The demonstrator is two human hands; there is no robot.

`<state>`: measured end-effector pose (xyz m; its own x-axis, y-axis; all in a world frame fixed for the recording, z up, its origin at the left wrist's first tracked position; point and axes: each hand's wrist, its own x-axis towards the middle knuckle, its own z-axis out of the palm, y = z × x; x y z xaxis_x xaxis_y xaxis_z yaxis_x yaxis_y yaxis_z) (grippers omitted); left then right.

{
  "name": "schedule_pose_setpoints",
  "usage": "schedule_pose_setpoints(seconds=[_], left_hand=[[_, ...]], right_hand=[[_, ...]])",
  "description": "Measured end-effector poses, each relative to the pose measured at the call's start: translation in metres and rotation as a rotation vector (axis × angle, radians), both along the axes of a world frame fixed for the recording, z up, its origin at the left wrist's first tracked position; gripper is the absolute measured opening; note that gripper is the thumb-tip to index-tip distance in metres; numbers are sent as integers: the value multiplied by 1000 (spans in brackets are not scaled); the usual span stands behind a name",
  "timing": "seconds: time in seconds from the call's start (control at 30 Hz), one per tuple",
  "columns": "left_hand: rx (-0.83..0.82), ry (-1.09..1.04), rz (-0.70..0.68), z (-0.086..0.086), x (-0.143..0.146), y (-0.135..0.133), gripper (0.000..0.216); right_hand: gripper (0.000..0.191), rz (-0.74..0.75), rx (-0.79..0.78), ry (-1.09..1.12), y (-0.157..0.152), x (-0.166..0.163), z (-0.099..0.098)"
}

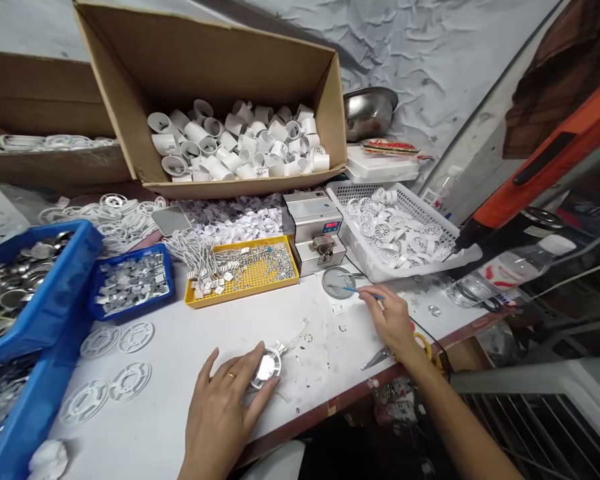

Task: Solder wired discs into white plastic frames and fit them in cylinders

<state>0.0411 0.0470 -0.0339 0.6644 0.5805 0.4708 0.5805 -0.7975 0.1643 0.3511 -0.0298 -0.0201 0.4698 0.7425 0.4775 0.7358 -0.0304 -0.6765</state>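
My left hand (225, 400) rests on the white table, its thumb and index finger closed round a small white plastic ring housing (279, 368). A shiny silvery disc (267, 367) sits in the middle of that housing, and a thin white cord (296, 335) runs from its upper edge. In my right hand (389, 319) is a thin blue stick (373, 294), pinched between the fingers. Its tip reaches into a shallow round dish (334, 275); I cannot make out what the dish holds. Several flat white slotted plastic rings (136, 337) lie to the left.
A yellow tray (243, 295) of small metal parts stands beside a grey machine (307, 213) with a red display. Farther right are a white basket (405, 193) of plastic wheels and a bottle (510, 270). Scissors (377, 357) lie under my right wrist. Blue bins (87, 240) stand left.
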Motion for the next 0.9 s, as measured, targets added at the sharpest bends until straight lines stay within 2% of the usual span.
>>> schedule_pose_setpoints(seconds=[0.17, 0.3, 0.57, 0.9], left_hand=[[45, 4, -2, -4, 1, 1, 45], [46, -1, -2, -5, 1, 3, 44], [79, 19, -15, -4, 1, 2, 45], [91, 35, -30, -2, 2, 3, 43]], right_hand=[[25, -86, 130, -129, -7, -4, -5], [24, -132, 147, -204, -2, 4, -4], [26, -20, 77, -290, 15, 11, -12], [28, 36, 58, -239, 4, 17, 1]])
